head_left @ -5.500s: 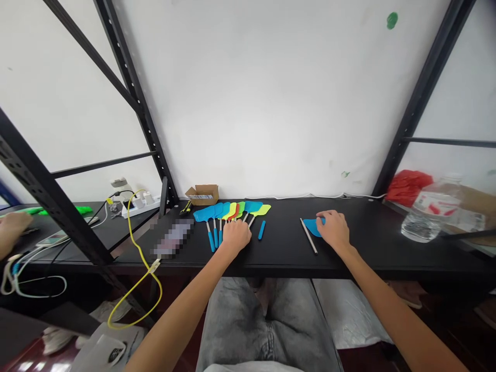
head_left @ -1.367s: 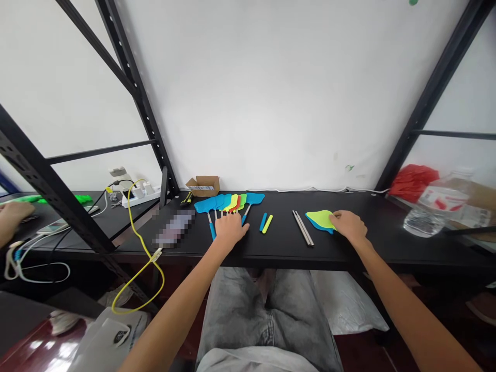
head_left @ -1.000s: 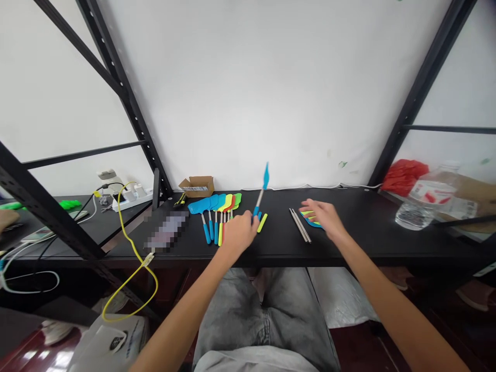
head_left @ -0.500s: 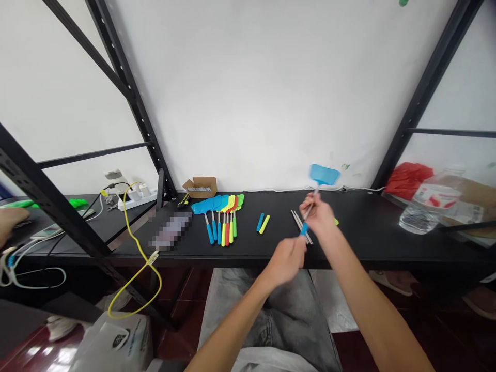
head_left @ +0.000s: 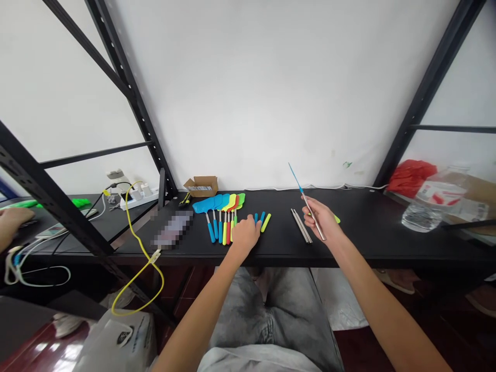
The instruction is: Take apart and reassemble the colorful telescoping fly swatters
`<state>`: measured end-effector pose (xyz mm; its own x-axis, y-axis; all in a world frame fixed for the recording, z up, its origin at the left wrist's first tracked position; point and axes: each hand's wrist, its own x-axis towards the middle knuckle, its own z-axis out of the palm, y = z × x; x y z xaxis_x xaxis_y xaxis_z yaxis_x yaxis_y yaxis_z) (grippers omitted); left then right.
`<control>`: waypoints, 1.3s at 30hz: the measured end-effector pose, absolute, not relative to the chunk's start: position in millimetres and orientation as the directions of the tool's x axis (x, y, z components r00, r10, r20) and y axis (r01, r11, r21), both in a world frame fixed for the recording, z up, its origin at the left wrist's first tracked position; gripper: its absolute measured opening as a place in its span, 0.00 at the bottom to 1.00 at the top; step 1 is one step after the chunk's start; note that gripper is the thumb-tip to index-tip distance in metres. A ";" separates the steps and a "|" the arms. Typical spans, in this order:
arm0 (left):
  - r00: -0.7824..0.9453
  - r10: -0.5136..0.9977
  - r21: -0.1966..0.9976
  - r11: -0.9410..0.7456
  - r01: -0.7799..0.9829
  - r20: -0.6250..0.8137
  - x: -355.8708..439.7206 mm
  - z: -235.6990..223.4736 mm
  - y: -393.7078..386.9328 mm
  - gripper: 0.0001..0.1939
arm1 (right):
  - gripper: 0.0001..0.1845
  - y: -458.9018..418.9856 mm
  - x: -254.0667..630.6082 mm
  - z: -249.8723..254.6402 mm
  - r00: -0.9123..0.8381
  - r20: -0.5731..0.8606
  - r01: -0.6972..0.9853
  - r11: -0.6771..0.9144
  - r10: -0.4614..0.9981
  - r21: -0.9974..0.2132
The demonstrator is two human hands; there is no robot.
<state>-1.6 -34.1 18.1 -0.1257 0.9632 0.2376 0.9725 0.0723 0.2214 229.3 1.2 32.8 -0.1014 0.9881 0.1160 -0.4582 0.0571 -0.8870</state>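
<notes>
Far left: one white power strip (head_left: pixel 139 199), plugs fitted; one yellow cable (head_left: pixel 134 238), looping down over the front edge. Beside it, on the black tabletop (head_left: pixel 368 240): one flat item (head_left: pixel 173 229), pixelated, which I cannot identify. Behind that: one small cardboard box (head_left: pixel 202 187), open at the top.

Next along, I log one fanned row of fly swatters (head_left: pixel 211 205), heads overlapping toward the wall, handles toward me; blue, yellow, red and green.

Just right of the row: the left hand (head_left: pixel 245 233), low over the tabletop, fingers curled around one blue handle sleeve (head_left: pixel 256 217), of which I see the upper end only. Beside it, lying: one second blue sleeve (head_left: pixel 263 216) and one yellow sleeve (head_left: pixel 265 223).

Further right: metal rods (head_left: pixel 301 226), lying side by side. Then the right hand (head_left: pixel 321 217), raised, gripping one blue-headed swatter (head_left: pixel 295 177) by its metal shaft, tilted, head up and leftward, edge-on to me, lower end bare. Behind the wrist: one yellow-green swatter head (head_left: pixel 337 219), mostly hidden.

Far right: one red plastic bag (head_left: pixel 411 176); one clear bottle (head_left: pixel 425 209), labelled.
</notes>
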 end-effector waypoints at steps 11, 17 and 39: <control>0.013 0.942 0.570 -0.214 0.793 0.335 11.8 34.8 -53.0 0.25 | 0.19 -18.9 189.6 31.2 -0.217 0.161 -0.193 0.119 0.963 -0.974; -0.018 0.904 0.789 -0.363 0.495 0.427 27.4 44.8 -45.8 0.29 | 0.21 -29.1 163.9 29.7 -0.334 0.257 -0.023 0.265 0.907 -0.964; -0.178 0.943 0.956 -0.292 -0.041 0.281 -11.7 31.5 -39.0 0.23 | 0.11 15.8 162.5 25.9 -0.042 0.297 0.927 0.148 0.954 -0.344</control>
